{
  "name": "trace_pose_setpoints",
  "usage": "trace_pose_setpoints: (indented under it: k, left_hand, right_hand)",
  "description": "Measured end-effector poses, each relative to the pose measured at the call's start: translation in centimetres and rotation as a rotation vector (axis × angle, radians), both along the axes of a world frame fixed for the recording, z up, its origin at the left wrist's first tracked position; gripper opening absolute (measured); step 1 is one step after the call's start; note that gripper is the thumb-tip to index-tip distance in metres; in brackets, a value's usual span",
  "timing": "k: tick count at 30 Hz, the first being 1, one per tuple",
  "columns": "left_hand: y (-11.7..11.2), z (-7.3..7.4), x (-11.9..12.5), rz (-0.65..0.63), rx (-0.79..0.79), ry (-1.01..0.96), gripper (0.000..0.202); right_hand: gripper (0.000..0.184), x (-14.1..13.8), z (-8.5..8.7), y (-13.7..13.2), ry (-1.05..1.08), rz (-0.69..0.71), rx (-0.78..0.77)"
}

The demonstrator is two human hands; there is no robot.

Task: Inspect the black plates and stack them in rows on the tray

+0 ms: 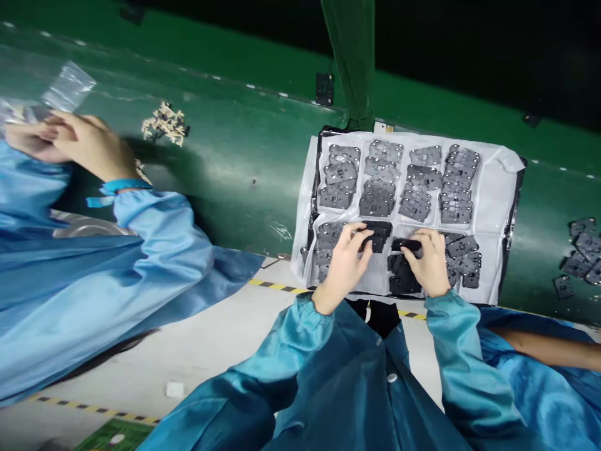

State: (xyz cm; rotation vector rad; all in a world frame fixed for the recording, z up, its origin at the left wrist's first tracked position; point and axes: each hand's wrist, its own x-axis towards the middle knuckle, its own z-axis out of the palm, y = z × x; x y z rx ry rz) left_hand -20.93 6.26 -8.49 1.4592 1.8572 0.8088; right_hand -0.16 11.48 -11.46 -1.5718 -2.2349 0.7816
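A tray lined with white sheeting (493, 194) lies before me, with grey-black flat plastic parts (459, 181) in overlapping stacks, in two rows. My left hand (346, 260) is closed, thumb and fingers pinching the edge of a black plastic part (381, 228) at the top of a front-row stack. Whether that part is lifted off the stack I cannot tell. My right hand (431, 260) pinches another black plastic part (404, 244), tilted with its narrow side toward me. Below it, more black parts (402, 275) lie in the tray.
At the left, a co-worker's hands (89, 141) work beside a clear plastic bag (69, 86) and a pile of small beige pieces (164, 124). Loose dark parts (589, 247) lie on the green bench (235, 169) at right. Behind the tray rises a green post (354, 62). Another person's forearm (554, 349) is at right.
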Motion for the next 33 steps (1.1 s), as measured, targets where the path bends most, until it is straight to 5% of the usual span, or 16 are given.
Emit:
trace_pose_setpoints:
  k: [4,7,11,16,21,27,33]
  left_hand:
    - [1.3,0.4,2.3,-0.002,0.013,-0.183,0.029]
    - [2.2,1.3,3.5,-0.028,-0.002,-0.311,0.024]
    - [2.3,4.4,3.3,0.046,-0.151,-0.626,0.016]
    - [1.4,8.5,2.7,0.289,-0.354,-1.05,0.022]
    - [1.1,10.0,3.1,0.436,-0.369,-1.151,0.016]
    - [0.7,9.7,3.1,0.508,-0.272,-1.067,0.007]
    - [0.7,9.6,3.0,0.699,-0.106,-0.998,0.009]
  right_hand:
    - [0.015,0.7,1.5,0.8,0.128,0.061,-0.03]
    - [0.016,0.7,4.1,1.4,0.282,0.023,-0.232]
    - [0.022,-0.3,8.0,1.4,0.516,-0.062,-0.65]
    - [0.023,-1.7,10.7,1.4,0.705,-0.02,-0.897]
    - [0.022,-2.6,11.9,2.1,0.719,0.096,-0.939]
    - [0.02,-3.3,12.8,2.1,0.632,0.133,-0.901]
    - [0.01,-4.9,12.1,-1.9,0.794,-0.301,-0.614]
